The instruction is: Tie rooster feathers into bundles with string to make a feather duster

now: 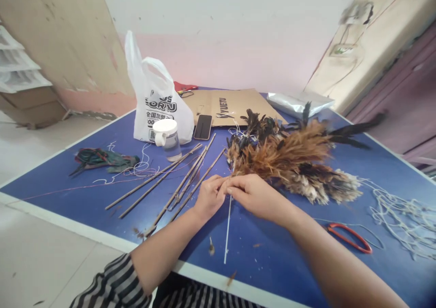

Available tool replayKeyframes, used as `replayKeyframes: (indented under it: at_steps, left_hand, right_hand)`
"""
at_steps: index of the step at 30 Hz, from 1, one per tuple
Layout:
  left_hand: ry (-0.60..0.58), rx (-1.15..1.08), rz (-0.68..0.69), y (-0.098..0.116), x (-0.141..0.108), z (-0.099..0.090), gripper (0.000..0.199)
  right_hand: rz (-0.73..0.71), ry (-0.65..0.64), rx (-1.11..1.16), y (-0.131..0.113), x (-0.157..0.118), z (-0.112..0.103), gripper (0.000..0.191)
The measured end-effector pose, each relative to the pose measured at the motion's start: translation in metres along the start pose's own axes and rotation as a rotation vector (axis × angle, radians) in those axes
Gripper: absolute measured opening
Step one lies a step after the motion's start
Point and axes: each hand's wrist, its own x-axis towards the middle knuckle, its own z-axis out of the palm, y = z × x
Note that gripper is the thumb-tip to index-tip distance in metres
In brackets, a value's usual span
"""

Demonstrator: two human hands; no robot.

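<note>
Blue-topped table (275, 262) with a pale edge, against a white and pink wall; bits of fluff and loose feathers litter the surface.

At far left, a dark bundle of cloth or yarn (102, 159) trails thread rightward toward several thin sticks (184, 181). Risk: a stick pulled out could catch that thread and drag the bundle along. Some sticks end near the front edge and could be knocked off by the left forearm.

Behind them, a white plastic bag (160, 94) stands next to a lidded cup (171, 142), upright, its base close to the stick ends. A stick shoved back could tip it; whether the lid is tight cannot be told.

Left hand (211, 196): closed, fingertips pinching at the upper part of a thin white rod (228, 233). Right hand (254, 194): likewise closed and meeting the left at the rod. The pinch point itself is concealed. The rod runs toward the front edge, between the forearms; an uneven pinch could let it twist or slip.

Just beyond the right hand, brown and black feathers (289, 149) lie heaped; a brushing wrist could bend or scatter them.

At right, red-handled cutters (349, 237) lie near tangled string (402, 212), which could knot if tugged.
</note>
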Motion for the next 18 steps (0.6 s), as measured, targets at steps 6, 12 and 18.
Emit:
replayKeyframes:
  at_steps: [6, 12, 18]
  left_hand:
    - [0.032, -0.169, -0.273, -0.011, 0.0, 0.006, 0.033]
    - [-0.009, -0.375, -0.369, -0.019, 0.001, 0.007, 0.036]
    - [-0.035, -0.417, -0.406, -0.011, 0.006, 0.001, 0.038]
  right_hand:
    - [0.18, 0.084, 0.586, -0.002, 0.041, -0.029, 0.027]
    - [0.184, 0.121, 0.529, -0.012, 0.04, -0.045, 0.053]
    - [0.19, -0.435, 0.21, 0.029, -0.028, -0.016, 0.024]
